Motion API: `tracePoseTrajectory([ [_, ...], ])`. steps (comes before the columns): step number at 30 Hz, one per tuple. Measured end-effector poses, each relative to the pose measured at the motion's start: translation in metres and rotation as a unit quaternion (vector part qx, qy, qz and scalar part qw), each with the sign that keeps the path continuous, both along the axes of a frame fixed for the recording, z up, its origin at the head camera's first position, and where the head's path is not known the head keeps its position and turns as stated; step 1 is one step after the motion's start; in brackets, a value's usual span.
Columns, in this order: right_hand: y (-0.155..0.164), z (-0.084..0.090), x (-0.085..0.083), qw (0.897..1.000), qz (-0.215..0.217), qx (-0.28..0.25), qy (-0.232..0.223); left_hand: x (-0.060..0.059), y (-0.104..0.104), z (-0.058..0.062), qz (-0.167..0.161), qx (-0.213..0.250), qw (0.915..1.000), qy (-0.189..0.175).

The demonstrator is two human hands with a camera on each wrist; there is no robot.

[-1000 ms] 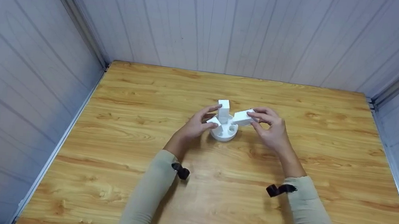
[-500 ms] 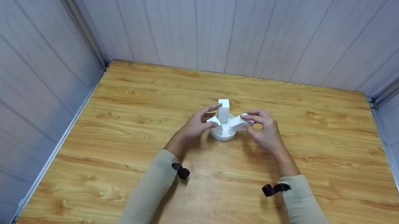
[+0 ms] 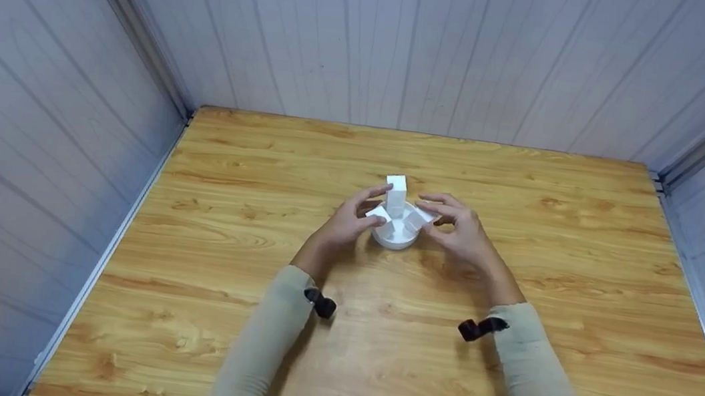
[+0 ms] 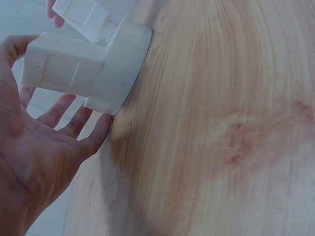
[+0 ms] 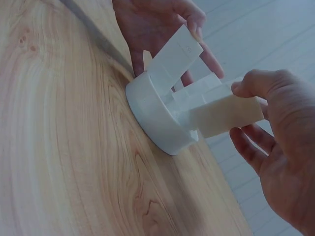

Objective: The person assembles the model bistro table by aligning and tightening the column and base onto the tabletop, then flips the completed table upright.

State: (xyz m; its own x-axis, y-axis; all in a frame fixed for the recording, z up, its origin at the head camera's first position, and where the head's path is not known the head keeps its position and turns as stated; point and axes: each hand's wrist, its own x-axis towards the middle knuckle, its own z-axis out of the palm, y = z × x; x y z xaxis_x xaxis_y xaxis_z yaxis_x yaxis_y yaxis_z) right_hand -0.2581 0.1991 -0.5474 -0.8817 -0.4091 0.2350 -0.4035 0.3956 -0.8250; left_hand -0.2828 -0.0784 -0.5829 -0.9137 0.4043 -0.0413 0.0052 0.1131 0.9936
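right hand [image 3: 459, 230] has a close pinch, thumb vs fingers, on a white rectangular plastic-looking block [image 5: 226, 115], held at the right side of a round white plastic-looking base [image 5: 150, 110]; can't tell if fully seated. left hand [image 3: 346, 219] curls partway round a second white block [image 4: 64, 66] on the base's left, thumb on its top end. third white block [image 3: 396, 193] stands at the rear. base sits on a wood-grain tabletop [image 3: 371, 375].
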Motion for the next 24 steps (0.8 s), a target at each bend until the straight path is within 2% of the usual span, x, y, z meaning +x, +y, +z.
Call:
tracePoseTrajectory([
  [4,-0.001,-0.002,0.0,1.0,-0.008,0.002,-0.005,0.003,0.002,0.004,0.002,0.003,0.9999,-0.01],
  [6,-0.003,-0.002,0.0,1.0,-0.023,0.0,-0.008,-0.008,-0.001,-0.015,0.0,0.011,0.9999,-0.004],
  [7,-0.004,-0.002,0.0,0.999,-0.031,0.0,-0.008,-0.008,-0.001,-0.015,0.001,0.01,0.9999,-0.007],
  [11,-0.01,-0.003,0.002,0.998,-0.056,0.005,0.012,-0.008,-0.001,-0.013,0.004,0.015,0.9999,-0.003],
  [13,-0.013,-0.003,0.003,0.997,-0.066,0.012,0.033,0.004,0.002,0.006,0.009,0.006,0.9999,-0.008],
  [14,-0.015,-0.004,0.003,0.996,-0.072,0.013,0.042,0.004,0.001,0.007,0.01,0.005,0.9999,-0.004],
  [15,-0.016,-0.005,0.004,0.996,-0.077,0.014,0.048,0.0,-0.001,-0.002,0.006,0.009,0.9999,0.002],
  [19,-0.022,-0.009,0.006,0.993,-0.099,0.011,0.058,0.0,0.0,-0.003,0.006,0.001,0.9999,0.012],
  [21,-0.022,-0.011,0.006,0.993,-0.105,0.005,0.055,0.0,0.0,-0.003,0.003,0.002,0.9999,0.012],
  [22,-0.022,-0.011,0.006,0.993,-0.107,0.002,0.054,0.004,0.002,0.005,0.004,-0.001,1.0,0.005],
  [24,-0.021,-0.012,0.004,0.993,-0.106,-0.003,0.049,0.005,0.003,0.005,0.001,0.002,1.0,0.003],
])
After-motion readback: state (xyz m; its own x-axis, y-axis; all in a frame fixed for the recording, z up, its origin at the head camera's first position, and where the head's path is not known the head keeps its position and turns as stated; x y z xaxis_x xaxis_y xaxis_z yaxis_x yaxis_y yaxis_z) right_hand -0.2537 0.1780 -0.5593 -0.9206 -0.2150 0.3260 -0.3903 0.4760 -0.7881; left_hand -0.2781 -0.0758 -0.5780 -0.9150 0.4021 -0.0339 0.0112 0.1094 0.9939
